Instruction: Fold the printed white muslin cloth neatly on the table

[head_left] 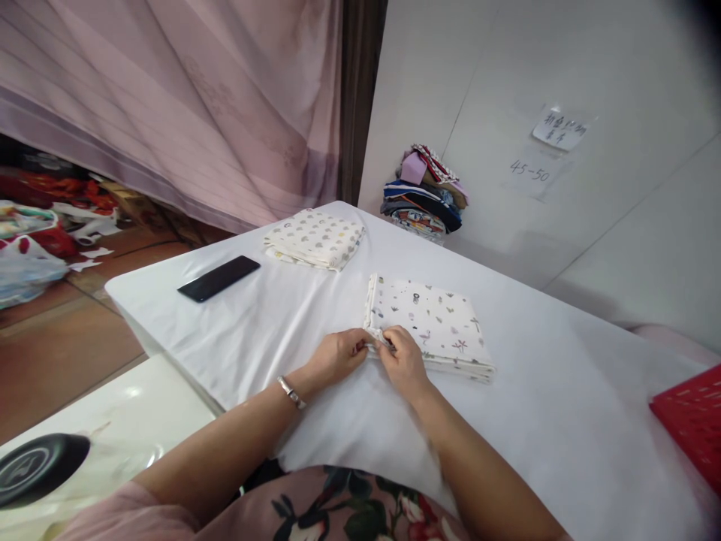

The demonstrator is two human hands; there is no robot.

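A folded white cloth (433, 315) printed with small plants and animals lies flat on the white-covered table (563, 421). At its near left corner, my left hand (341, 355) pinches the cloth's edge between thumb and fingers. My right hand (402, 361) is closed on the same corner, right beside the left. The bit of fabric between the fingertips is mostly hidden. Farther back and to the left rests a second folded cloth (315, 239), white with small grey and yellow prints, touched by neither hand.
A black phone (219, 278) lies on the table's left part. A red basket (692, 421) stands at the right edge. Folded clothes (425, 191) are piled between table and wall. At lower left, a dark round object (42, 467) sits on a white surface. A pink curtain (225, 98) hangs behind.
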